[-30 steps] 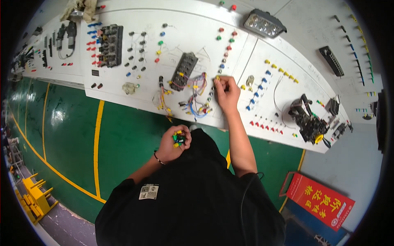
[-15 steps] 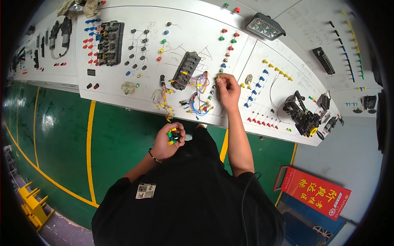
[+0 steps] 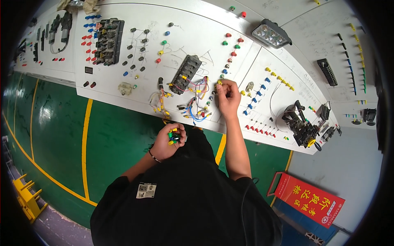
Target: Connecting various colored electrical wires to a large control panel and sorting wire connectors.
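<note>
My right hand point(image 3: 230, 97) reaches up to the white panel board point(image 3: 143, 92), thumb and fingers pinched on a small yellow binding post cap point(image 3: 219, 82) in a column of posts. Right above that cap sits a green binding post point(image 3: 222, 76); dark and green ones run down below it, partly beside the fingers. My left hand point(image 3: 165, 142) is held in front of my body, below the board's edge, curled around several loose binding post caps point(image 3: 171, 142) in yellow, green and dark colours. Left of my right hand, a bundle of thin wires point(image 3: 200, 88) comes off a black fuse box point(image 3: 186, 74).
Another black fuse box point(image 3: 110, 41) is mounted farther left. A lamp point(image 3: 271, 33) sits at the upper right, and a black switch assembly point(image 3: 301, 125) stands out at the right. On the green floor point(image 3: 57, 135) are yellow lines; a red sign point(image 3: 308, 197) stands at lower right.
The view has shifted slightly, so the board appears a little lower on the right. My right fingers stay at the yellow cap, slightly turned; my left hand keeps its handful.
</note>
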`<act>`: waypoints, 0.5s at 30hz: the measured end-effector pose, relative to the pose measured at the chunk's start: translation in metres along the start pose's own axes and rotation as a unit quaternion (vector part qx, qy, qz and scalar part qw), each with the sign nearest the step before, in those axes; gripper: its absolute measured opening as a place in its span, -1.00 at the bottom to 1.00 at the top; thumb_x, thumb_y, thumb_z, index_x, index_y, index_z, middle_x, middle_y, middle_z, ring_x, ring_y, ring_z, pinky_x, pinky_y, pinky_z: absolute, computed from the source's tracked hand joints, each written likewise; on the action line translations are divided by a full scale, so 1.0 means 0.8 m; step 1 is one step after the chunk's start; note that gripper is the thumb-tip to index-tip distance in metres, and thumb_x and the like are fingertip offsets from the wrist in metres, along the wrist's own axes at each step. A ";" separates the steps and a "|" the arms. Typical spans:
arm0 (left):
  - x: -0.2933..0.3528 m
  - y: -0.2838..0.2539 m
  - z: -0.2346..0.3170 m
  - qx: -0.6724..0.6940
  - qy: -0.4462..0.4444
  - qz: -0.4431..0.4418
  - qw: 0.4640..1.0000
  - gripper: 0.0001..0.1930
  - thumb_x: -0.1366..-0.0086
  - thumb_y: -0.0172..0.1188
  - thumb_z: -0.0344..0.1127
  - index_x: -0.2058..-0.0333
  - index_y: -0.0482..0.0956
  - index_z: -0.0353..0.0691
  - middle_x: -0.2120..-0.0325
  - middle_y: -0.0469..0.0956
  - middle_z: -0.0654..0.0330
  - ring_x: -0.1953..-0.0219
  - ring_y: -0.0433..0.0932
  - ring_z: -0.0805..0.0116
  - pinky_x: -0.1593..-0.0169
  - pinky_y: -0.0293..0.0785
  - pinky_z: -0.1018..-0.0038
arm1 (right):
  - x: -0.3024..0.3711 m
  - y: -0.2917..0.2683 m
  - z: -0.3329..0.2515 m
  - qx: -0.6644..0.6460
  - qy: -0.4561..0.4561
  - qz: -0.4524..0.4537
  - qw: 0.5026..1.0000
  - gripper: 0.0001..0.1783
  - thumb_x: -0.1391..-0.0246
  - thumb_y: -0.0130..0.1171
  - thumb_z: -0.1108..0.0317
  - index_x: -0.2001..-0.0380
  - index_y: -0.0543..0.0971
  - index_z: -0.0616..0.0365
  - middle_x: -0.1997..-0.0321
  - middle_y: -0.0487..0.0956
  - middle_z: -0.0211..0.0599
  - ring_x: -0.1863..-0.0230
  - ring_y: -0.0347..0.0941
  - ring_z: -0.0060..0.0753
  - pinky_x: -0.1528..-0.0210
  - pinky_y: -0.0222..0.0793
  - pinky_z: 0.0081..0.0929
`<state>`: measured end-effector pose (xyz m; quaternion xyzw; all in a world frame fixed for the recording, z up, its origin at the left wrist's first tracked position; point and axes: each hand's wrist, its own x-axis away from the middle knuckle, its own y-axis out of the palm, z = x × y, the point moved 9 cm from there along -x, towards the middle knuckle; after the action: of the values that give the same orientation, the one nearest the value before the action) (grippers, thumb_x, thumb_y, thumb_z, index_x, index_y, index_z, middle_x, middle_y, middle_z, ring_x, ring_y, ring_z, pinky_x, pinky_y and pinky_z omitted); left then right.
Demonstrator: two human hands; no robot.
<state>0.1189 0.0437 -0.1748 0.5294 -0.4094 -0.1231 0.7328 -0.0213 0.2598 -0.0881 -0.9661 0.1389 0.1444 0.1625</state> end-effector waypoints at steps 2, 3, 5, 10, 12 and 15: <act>-0.002 -0.005 0.000 -0.004 0.006 0.011 1.000 -0.78 -0.42 0.02 -0.20 0.30 0.52 -0.22 0.44 0.51 0.19 0.40 0.45 0.33 0.34 0.34 0.42 | -0.002 0.005 -0.011 0.027 -0.009 -0.022 0.999 -0.85 -0.21 0.26 0.49 0.15 0.64 0.24 0.55 0.44 -0.56 0.55 0.19 -0.78 0.47 0.16 -0.73; -0.003 -0.004 -0.002 0.000 -0.005 0.009 1.000 -0.78 -0.42 0.02 -0.20 0.30 0.52 -0.22 0.44 0.50 0.19 0.41 0.45 0.32 0.34 0.34 0.42 | -0.003 0.002 -0.008 0.027 -0.009 -0.021 0.999 -0.85 -0.21 0.26 0.49 0.15 0.64 0.24 0.55 0.44 -0.56 0.55 0.19 -0.78 0.47 0.16 -0.73; -0.004 -0.004 -0.004 0.004 -0.017 0.005 1.000 -0.78 -0.42 0.02 -0.20 0.29 0.52 -0.22 0.44 0.50 0.19 0.41 0.44 0.32 0.34 0.34 0.42 | -0.003 0.003 -0.021 0.068 -0.109 -0.034 0.991 -0.84 -0.21 0.25 0.50 0.15 0.63 0.23 0.55 0.46 -0.56 0.55 0.19 -0.78 0.48 0.15 -0.73; -0.001 -0.008 0.006 -0.001 0.008 0.009 1.000 -0.78 -0.42 0.01 -0.20 0.28 0.51 -0.23 0.44 0.50 0.18 0.41 0.44 0.31 0.33 0.34 0.41 | 0.002 -0.002 0.005 0.015 -0.008 -0.002 1.000 -0.80 -0.18 0.22 0.53 0.12 0.67 0.23 0.51 0.52 -0.48 0.55 0.23 -0.74 0.47 0.17 -0.70; 0.002 -0.012 0.005 0.002 0.009 0.010 1.000 -0.78 -0.42 0.01 -0.20 0.28 0.51 -0.23 0.44 0.50 0.18 0.41 0.44 0.32 0.33 0.34 0.41 | 0.002 0.001 0.000 0.029 -0.008 -0.010 0.999 -0.79 -0.18 0.21 0.53 0.12 0.67 0.24 0.49 0.54 -0.46 0.54 0.24 -0.73 0.46 0.19 -0.69; 0.003 -0.015 0.007 -0.002 0.012 0.010 1.000 -0.77 -0.42 0.01 -0.20 0.29 0.50 -0.23 0.43 0.50 0.18 0.41 0.43 0.32 0.32 0.34 0.42 | -0.003 0.004 -0.022 0.069 -0.064 -0.024 0.995 -0.85 -0.19 0.24 0.52 0.17 0.66 0.26 0.50 0.52 -0.46 0.54 0.25 -0.73 0.45 0.20 -0.67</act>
<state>0.1190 0.0338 -0.1837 0.5252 -0.4061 -0.1100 0.7397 -0.0202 0.2509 -0.0722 -0.9445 0.1148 0.1923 0.2403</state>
